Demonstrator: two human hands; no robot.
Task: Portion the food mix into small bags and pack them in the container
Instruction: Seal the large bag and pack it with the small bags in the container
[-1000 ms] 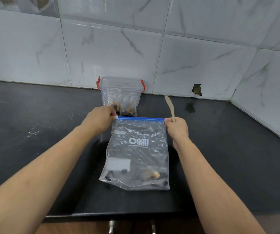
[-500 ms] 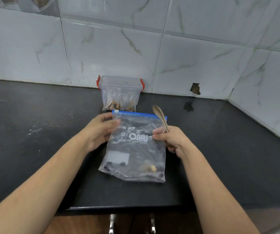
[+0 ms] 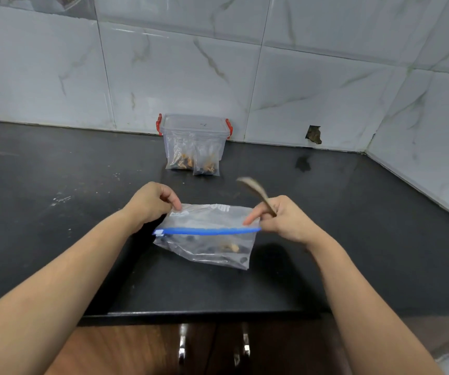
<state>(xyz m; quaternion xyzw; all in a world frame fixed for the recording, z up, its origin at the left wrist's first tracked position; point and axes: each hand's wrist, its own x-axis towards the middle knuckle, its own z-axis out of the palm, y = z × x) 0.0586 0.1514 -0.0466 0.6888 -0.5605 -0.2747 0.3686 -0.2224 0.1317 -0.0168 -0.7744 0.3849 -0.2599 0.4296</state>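
Note:
A clear zip bag (image 3: 204,239) with a blue zip strip lies folded over on the black counter (image 3: 55,212), its zip edge turned toward me and a little food mix in its bottom. My left hand (image 3: 150,204) pinches the fold at the bag's left. My right hand (image 3: 280,220) touches the fold at the right and grips a wooden spoon (image 3: 256,192), which is blurred and points up and back. A clear container (image 3: 195,136) with red clips stands at the back wall with small filled bags inside.
Marble-look tiles line the back and right walls, with a chipped hole (image 3: 313,134) low in the back wall. The counter's front edge (image 3: 191,316) runs just below my forearms, over wooden cabinet doors with metal handles.
The bag's blue zip edge has been folded from the far side down toward me, halving the bag. Both hands moved back with the fold, and the spoon swung left.

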